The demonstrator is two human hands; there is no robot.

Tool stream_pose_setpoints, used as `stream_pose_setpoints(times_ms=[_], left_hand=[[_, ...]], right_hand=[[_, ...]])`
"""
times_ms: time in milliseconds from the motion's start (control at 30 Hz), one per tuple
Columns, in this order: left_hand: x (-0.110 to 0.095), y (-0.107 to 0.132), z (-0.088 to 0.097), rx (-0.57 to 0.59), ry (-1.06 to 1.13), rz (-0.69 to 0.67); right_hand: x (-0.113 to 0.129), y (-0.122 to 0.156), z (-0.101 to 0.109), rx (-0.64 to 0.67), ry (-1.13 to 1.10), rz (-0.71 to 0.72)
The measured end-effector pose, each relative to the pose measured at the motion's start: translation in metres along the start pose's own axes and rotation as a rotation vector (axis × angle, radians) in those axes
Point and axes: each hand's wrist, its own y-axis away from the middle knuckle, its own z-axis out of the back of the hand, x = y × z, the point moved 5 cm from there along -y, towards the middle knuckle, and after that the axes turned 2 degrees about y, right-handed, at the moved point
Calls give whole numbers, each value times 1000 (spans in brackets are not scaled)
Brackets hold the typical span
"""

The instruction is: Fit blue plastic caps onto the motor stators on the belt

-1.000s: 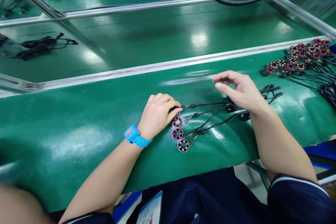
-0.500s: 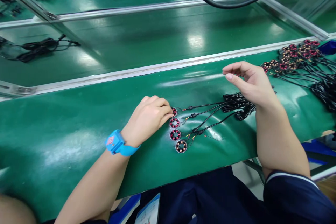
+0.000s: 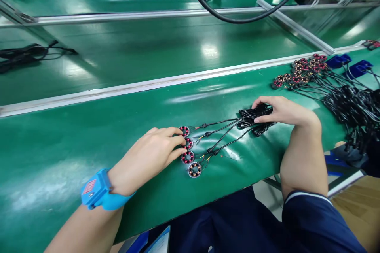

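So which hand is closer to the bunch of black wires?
Right. The right hand lies on the bunch of black wires. The left hand is off to the left, touching the round coils.

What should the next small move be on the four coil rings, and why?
Probably nudge the bottom ring into line with the left hand: its fingertips rest on the upper three rings, while the fourth lies untouched, offset right. The right hand lies on the cable bundle.
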Motion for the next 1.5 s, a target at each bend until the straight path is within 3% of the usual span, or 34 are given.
stream_pose_setpoints(times_ms=[167,433,533,667,833,1100,1267,1500], left_hand=[[-1,1,-3,26,10,48],[-13,1,0,18,-67,83],[-27,9,2,-23,-54,51],[-53,29,-10,-45,49,-46],[-55,47,-26,-61,54,-15],[-47,52,-23,-81,45,-31],[-49,55,-30,-69,52,4],[-56,59,-32,-37,5,71]], right_hand=[[-5,17,-8,-26,-38,75],[-14,60,-22,-68,-8,54],[-17,76,-27,-89,27,37],[-19,88,-34,-140,94,43],[-16,93,-36,-250,114,58],[-11,94,-28,-224,151,35],[-14,93,-30,-347,130,45],[-12,84,-38,-306,163,47]])
